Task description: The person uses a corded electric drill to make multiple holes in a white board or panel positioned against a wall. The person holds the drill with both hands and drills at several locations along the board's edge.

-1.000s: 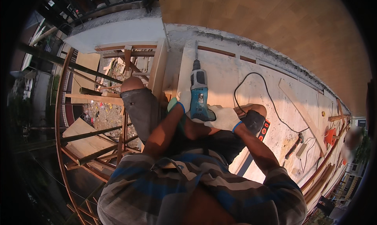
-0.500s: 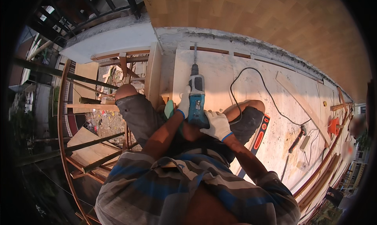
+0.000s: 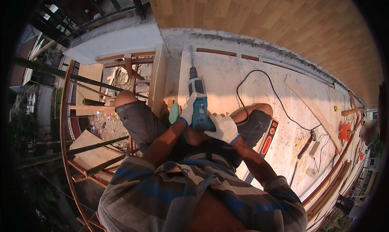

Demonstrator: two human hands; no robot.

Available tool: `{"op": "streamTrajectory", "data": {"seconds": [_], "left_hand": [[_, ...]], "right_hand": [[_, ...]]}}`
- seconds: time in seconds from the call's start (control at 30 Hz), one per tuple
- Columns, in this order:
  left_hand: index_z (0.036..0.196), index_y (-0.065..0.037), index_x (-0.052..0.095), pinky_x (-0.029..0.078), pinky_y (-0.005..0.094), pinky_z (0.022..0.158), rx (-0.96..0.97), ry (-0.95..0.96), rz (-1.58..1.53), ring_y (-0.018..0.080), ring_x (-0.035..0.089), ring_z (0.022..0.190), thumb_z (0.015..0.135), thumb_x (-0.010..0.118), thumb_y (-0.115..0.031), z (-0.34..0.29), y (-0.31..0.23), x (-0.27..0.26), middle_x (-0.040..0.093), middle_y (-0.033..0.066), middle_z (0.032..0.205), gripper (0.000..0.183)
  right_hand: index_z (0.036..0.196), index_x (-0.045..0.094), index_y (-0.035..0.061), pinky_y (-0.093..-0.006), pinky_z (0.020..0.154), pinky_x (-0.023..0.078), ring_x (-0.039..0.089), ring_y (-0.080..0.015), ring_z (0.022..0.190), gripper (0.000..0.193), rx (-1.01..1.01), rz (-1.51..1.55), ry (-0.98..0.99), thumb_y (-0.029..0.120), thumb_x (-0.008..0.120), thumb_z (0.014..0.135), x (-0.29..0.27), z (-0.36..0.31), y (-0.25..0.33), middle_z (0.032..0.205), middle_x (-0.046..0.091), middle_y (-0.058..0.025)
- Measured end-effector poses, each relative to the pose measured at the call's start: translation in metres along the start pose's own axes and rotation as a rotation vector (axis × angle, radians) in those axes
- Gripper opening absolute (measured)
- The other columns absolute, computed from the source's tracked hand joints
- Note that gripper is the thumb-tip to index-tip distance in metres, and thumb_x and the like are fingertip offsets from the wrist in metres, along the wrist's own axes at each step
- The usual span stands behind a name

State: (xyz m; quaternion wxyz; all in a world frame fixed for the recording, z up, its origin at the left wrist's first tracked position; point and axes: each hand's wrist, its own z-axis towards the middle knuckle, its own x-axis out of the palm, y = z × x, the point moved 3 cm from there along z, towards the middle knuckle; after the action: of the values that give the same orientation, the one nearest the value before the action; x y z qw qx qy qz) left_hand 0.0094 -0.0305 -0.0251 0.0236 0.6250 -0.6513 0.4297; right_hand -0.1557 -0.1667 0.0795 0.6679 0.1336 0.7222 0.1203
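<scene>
A teal and grey rotary hammer drill (image 3: 200, 110) lies in line between my knees, its long bit (image 3: 191, 58) pointing away toward the rough concrete edge at the far side of the pale boards. My left hand (image 3: 188, 109), in a white work glove with a blue cuff, is closed around the left side of the drill's body. At the rear end, my gloved right hand (image 3: 223, 128) wraps the handle; its fingertips are partly hidden. The bit's tip is by the board's far left corner; whether it touches the concrete I cannot tell.
A black cord (image 3: 267, 76) loops across the pale boards (image 3: 227, 82). Right of me lie an orange and black spirit level (image 3: 268, 143), a hammer (image 3: 306, 145), a wooden plank (image 3: 310, 110) and an orange bucket (image 3: 344, 132). Left, beyond the edge, bamboo poles (image 3: 101, 149) cross above rubble.
The drill's front end and bit have swung left, and the drill now tilts slightly leftward. Both hands have stayed on it, the left one shifting slightly left with the body.
</scene>
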Motion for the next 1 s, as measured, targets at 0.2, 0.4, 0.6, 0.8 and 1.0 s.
{"op": "streamTrajectory", "data": {"seconds": [0.2,0.4,0.6,0.8,1.0], "left_hand": [[0.133,-0.007,0.074,0.069,0.0389,0.077,0.044,-0.044,-0.027,0.0214,0.080,0.085,0.108,0.067,-0.068,0.008,-0.008,0.001,0.080,0.0082,0.104,0.066],[0.146,-0.004,0.066,0.068,0.0464,0.093,0.028,0.201,-0.296,0.0299,0.079,0.105,0.109,0.059,-0.075,-0.029,-0.038,0.033,0.079,0.0158,0.123,0.081],[0.136,-0.010,0.070,0.064,0.0511,0.101,0.047,0.099,-0.413,0.0311,0.078,0.109,0.110,0.055,-0.075,-0.054,-0.023,0.032,0.078,0.0130,0.121,0.071],[0.135,-0.010,0.074,0.063,0.0517,0.103,0.051,-0.066,-0.508,0.0320,0.078,0.112,0.115,0.049,-0.064,-0.049,-0.002,0.019,0.081,0.0135,0.121,0.063],[0.137,-0.008,0.072,0.063,0.0525,0.103,-0.018,-0.042,-0.525,0.0343,0.079,0.110,0.112,0.053,-0.066,-0.039,-0.010,0.024,0.080,0.0153,0.122,0.066]], "right_hand": [[0.141,0.069,0.0074,-0.0522,0.090,0.061,0.075,-0.0399,0.107,0.081,-0.064,0.003,-0.056,0.063,0.084,0.084,-0.009,0.015,-0.008,0.121,0.076,-0.0164],[0.138,0.072,0.0076,-0.0489,0.091,0.062,0.079,-0.0390,0.104,0.081,-0.012,0.145,-0.027,0.069,0.082,0.087,-0.074,0.037,0.006,0.120,0.079,-0.0181],[0.134,0.074,0.0069,-0.0493,0.093,0.062,0.079,-0.0379,0.106,0.078,0.010,0.130,0.000,0.068,0.083,0.088,-0.084,0.048,0.025,0.120,0.079,-0.0184],[0.130,0.076,0.0056,-0.0483,0.094,0.062,0.077,-0.0354,0.111,0.074,-0.039,0.038,0.072,0.066,0.083,0.088,-0.043,0.048,0.007,0.119,0.079,-0.0167],[0.123,0.076,0.0050,-0.0509,0.092,0.061,0.076,-0.0362,0.109,0.071,-0.023,0.055,0.028,0.066,0.082,0.088,-0.050,0.057,0.008,0.119,0.079,-0.0168]]}}
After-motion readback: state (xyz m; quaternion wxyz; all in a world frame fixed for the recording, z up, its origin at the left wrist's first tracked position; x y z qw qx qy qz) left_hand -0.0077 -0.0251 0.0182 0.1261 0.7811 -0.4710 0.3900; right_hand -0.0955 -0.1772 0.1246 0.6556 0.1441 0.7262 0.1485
